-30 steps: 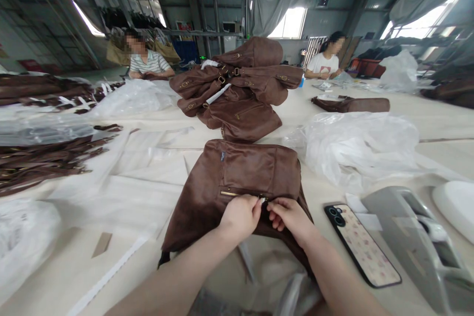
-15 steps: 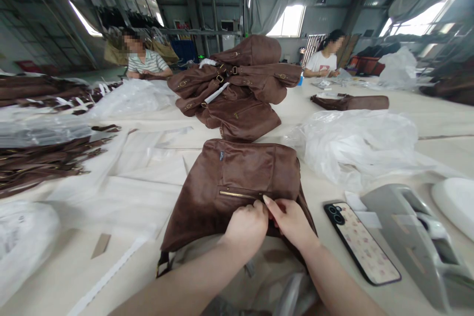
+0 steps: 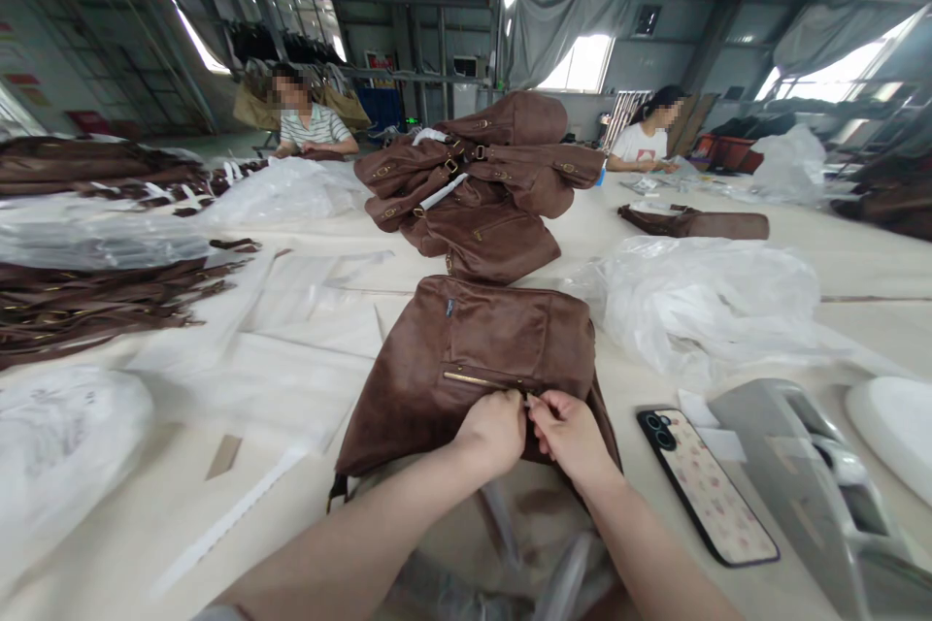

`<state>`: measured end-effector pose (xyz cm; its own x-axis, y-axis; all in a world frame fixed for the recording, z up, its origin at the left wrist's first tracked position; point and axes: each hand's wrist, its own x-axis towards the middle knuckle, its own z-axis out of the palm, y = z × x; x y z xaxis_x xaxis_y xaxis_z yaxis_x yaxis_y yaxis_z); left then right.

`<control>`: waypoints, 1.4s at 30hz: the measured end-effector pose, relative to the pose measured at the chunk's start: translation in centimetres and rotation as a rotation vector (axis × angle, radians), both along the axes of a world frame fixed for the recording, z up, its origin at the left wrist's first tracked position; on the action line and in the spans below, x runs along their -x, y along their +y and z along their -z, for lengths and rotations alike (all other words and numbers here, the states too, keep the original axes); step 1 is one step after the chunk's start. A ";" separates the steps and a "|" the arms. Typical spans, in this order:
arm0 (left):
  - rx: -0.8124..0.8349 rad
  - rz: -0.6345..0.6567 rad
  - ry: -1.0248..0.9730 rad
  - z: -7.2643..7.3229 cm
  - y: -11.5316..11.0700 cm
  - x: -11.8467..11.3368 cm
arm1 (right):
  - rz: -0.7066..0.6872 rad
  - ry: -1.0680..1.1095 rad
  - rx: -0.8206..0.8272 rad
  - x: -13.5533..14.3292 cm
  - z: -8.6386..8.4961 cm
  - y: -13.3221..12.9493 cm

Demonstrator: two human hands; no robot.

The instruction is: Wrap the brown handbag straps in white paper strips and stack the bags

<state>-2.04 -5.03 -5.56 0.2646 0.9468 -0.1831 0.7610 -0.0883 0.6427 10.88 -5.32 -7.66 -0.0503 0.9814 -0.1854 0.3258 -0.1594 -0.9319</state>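
Observation:
A brown leather bag [image 3: 408, 378] lies before me on the table, its front pocket zipper [image 3: 470, 377] showing brass teeth. At the right end of that zipper my left hand [image 3: 495, 429] rests closed, its fingers curled and their tips hidden. My right hand [image 3: 572, 432] pinches close against it, thumb and forefinger together on something small that could be the zipper pull; it is too small to be sure. Below my wrists, the greyish lining or wrapping [image 3: 444, 514] spreads from the bag's near side, with clear plastic [image 3: 568, 582] on it.
Beyond the bag rises a heap of brown bags [image 3: 487, 175]. Crumpled plastic [image 3: 706, 301], a phone [image 3: 706, 485] and a grey tape dispenser [image 3: 808, 466] are on the right. Brown straps [image 3: 94, 306] lie left. Two people [image 3: 313, 126] sit across the table.
The view has shifted slightly, so the scene sits a little further right and lower. My right thumb has drawn in to a tighter pinch; both hands stay at the zipper's right end.

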 end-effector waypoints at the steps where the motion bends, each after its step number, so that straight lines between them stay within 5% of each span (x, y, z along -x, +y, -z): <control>1: 0.031 -0.025 -0.042 0.2 0.2 0.0 | -0.003 -0.007 0.002 0.1 0.0 -0.1; 7: 0.434 -0.128 -0.415 0.9 0.7 0.3 | -0.038 -0.038 0.031 -0.1 0.2 -0.2; 14: 0.853 0.047 -0.822 -0.8 1.4 2.1 | -0.025 -0.029 0.114 -0.6 -0.3 0.3; 17: 1.100 0.127 -1.035 -0.5 0.9 1.5 | -0.047 0.139 0.132 -0.5 -0.8 -0.1; 19: 1.170 0.133 -0.967 -0.1 0.4 0.6 | -0.060 0.310 0.158 -0.6 -0.9 -0.3; 22: 0.990 0.145 -0.706 -0.2 -0.1 0.5 | 0.001 0.495 0.215 -1.1 -0.5 -0.1; 25: 0.630 0.139 -0.573 -2.2 0.3 3.1 | 0.109 0.540 0.236 -1.6 0.3 0.4; 28: 0.315 -0.031 -0.498 -4.9 1.0 7.6 | 0.137 0.519 0.232 -1.7 0.9 0.7; 31: 0.102 -0.303 -0.112 -6.4 1.5 12.2 | 0.018 0.389 0.181 -1.9 0.5 0.7; 35: 0.048 -0.472 0.170 -5.2 1.2 16.4 | -0.144 -0.079 -0.003 -4.0 -1.5 0.5; 38: 0.078 -0.497 0.236 -3.4 0.7 17.2 | 0.102 -0.359 -0.267 -7.0 -3.3 0.4; 42: 0.084 -0.420 0.135 -2.7 -0.4 15.7 | 0.339 -0.192 -0.361 -10.6 -4.4 0.6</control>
<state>-17.76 -5.44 -2.88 -0.1717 0.9474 -0.2701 0.7974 0.2946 0.5267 21.50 -4.68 -3.25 0.2821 0.9400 0.1921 0.4815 0.0345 -0.8758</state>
